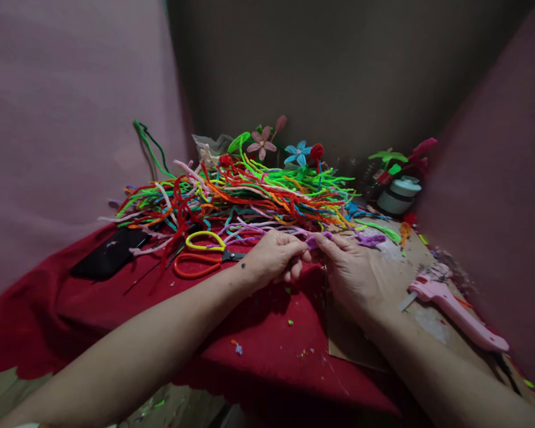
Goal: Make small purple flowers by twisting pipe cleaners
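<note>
Pipe-cleaner piece [320, 241], middle: purple. Pipe-cleaner heap [267, 196], far: red, lime green, orange, pink, white, turquoise mixed. Scissors [226, 255], left: one loop yellow, other orange-red. Cloth [160, 315]: deep red. Glue gun [455, 308], right: pink. Jar [397, 196], far right: pale aqua, dark band. Far: dusty-pink flower [261, 144], sky-blue flower [298, 154]. Phone [107, 254], left: black.

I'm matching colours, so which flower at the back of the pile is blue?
The blue flower between the pink flower and the red bloom, above the fuzzy stems; only its petals are blue there.
</note>
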A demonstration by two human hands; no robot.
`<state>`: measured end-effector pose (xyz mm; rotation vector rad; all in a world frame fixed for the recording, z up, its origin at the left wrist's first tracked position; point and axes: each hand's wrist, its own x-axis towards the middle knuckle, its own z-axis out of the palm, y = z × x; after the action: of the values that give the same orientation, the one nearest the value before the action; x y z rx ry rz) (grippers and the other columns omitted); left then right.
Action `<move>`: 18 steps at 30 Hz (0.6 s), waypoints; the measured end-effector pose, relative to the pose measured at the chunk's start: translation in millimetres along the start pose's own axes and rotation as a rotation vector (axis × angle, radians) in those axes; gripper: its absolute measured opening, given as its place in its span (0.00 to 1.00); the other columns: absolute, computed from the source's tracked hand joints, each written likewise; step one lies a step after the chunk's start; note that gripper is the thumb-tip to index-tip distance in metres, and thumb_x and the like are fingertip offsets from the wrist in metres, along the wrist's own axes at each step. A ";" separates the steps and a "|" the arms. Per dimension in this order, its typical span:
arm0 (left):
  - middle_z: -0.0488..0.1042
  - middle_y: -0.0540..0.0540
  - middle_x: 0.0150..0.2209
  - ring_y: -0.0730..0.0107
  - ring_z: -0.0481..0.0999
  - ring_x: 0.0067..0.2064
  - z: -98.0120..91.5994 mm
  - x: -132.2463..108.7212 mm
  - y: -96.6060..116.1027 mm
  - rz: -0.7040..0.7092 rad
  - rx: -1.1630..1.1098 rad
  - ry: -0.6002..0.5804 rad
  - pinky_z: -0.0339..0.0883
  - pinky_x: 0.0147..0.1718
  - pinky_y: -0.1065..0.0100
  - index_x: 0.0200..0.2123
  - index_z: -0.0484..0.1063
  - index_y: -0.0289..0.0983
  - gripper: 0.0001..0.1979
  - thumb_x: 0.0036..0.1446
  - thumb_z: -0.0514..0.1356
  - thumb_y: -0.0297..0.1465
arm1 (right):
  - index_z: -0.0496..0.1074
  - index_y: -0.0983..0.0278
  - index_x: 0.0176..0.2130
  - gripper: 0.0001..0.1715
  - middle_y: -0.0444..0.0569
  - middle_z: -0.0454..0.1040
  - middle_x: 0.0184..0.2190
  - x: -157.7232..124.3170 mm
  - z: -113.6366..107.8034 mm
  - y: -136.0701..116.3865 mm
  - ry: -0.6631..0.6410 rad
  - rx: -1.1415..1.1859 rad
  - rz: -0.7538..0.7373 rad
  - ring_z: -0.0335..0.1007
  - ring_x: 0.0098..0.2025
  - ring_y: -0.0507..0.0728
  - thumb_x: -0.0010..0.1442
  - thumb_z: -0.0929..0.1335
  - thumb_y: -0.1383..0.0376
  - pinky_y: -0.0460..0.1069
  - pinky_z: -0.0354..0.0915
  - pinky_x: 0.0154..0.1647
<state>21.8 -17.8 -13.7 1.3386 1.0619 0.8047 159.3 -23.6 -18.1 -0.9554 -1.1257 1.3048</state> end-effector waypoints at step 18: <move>0.67 0.51 0.17 0.82 0.62 0.15 -5.5 1.5 -0.2 0.063 0.157 -0.051 0.54 0.13 0.78 0.22 0.68 0.32 0.13 0.54 0.54 0.34 | 0.70 0.63 0.22 0.08 0.42 0.69 0.18 2.8 -1.4 -3.2 -0.017 0.088 0.043 0.61 0.22 0.50 0.45 0.71 0.61 0.46 0.60 0.25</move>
<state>17.2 -14.4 -13.7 1.5236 1.0643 0.7416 161.2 -20.9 -15.1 -0.9092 -1.0572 1.3883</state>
